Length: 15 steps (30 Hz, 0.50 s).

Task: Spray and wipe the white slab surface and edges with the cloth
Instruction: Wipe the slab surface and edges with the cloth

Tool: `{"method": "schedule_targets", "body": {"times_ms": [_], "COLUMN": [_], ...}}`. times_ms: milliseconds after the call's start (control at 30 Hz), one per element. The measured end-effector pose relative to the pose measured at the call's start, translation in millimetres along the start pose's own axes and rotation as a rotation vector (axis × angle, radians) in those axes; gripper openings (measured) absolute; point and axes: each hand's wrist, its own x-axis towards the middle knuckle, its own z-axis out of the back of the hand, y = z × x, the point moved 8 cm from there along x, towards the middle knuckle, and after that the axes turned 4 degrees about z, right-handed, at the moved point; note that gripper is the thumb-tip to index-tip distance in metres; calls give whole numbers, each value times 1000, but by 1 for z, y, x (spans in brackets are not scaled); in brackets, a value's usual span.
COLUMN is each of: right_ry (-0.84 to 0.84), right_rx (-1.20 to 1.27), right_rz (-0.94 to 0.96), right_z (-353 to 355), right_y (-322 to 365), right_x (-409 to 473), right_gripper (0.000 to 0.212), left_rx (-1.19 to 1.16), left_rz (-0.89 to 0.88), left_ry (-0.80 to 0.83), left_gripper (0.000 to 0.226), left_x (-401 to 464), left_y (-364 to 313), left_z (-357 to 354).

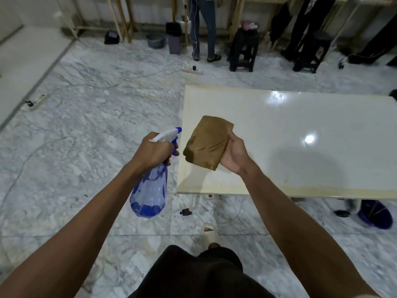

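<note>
Both hands were raised in front of the person. The left hand [153, 150] had its fingers curled round the neck of a clear blue plastic spray bottle [150, 190], white nozzle pointing toward the cloth. Just beyond that nozzle, the right hand [234, 154] pinched a folded brown cloth [206, 143], thumb on top, fingers hidden beneath. Under and beyond those fingers lay the glossy white rectangular slab [300, 136], its near left corner below the cloth.

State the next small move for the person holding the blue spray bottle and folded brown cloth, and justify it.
Probably squeeze the trigger: the left hand grips the translucent blue spray bottle, nozzle towards the folded brown cloth held by the right hand above the glossy white slab.
</note>
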Motion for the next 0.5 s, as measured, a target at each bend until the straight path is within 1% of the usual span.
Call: {"method": "schedule_targets", "body": {"times_ms": [167,267,367,500], "right_ry": [93,98,89,63], "right_rx": [41,48,54,53], "right_rz": [22,28,20,17], "right_z": [-63,-87,-107,-127], "right_y": [-12,-24,-33,-37], "right_x": [11,25,41,69], "right_gripper": [60,61,62,61], "left_rx": [0,4,-49,-78], "left_rz": [12,37,63,113], "left_ry": [-49,-85,-107,-133], "left_gripper": [27,25,22,26], "left_x": [6,9,17,42], "left_y": [7,15,26,35], "left_z": [20,34,50,73]}}
